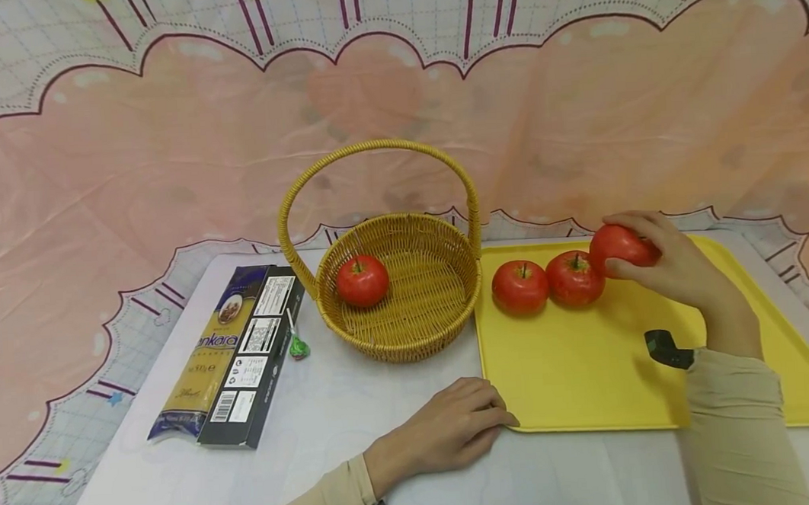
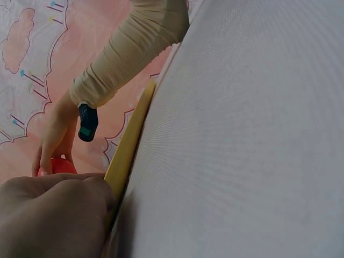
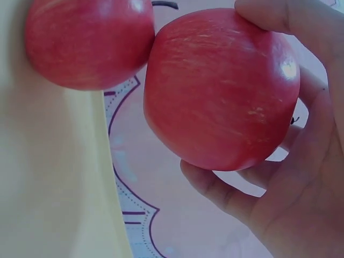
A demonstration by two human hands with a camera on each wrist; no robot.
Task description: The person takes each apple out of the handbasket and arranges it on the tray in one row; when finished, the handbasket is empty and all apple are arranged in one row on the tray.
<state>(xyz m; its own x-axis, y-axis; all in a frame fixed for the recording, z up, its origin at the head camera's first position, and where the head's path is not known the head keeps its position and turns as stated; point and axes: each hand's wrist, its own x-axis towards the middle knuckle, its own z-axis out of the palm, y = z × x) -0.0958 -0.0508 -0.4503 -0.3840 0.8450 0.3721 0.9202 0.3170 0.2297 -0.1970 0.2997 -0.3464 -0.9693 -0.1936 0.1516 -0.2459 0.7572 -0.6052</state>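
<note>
My right hand (image 1: 659, 258) grips a red apple (image 1: 620, 249) over the back of the yellow tray (image 1: 562, 381). In the right wrist view, the fingers and thumb curve around this apple (image 3: 220, 91), which overlaps another apple (image 3: 91, 43). Two more red apples, a left one (image 1: 519, 287) and a middle one (image 1: 575, 278), sit side by side on the tray. My left hand (image 1: 455, 425) rests on the white table, its fingertips at the tray's front left corner. In the left wrist view, the left hand (image 2: 59, 215) lies against the tray's yellow edge (image 2: 129, 145).
A woven basket (image 1: 410, 351) with a tall handle stands left of the tray, with one red apple (image 1: 362, 280) inside. Farther left lie a blue and gold pasta packet (image 1: 207, 354), a black box (image 1: 255, 352) and a green lollipop (image 1: 299, 347). A patterned cloth (image 1: 235, 162) hangs behind.
</note>
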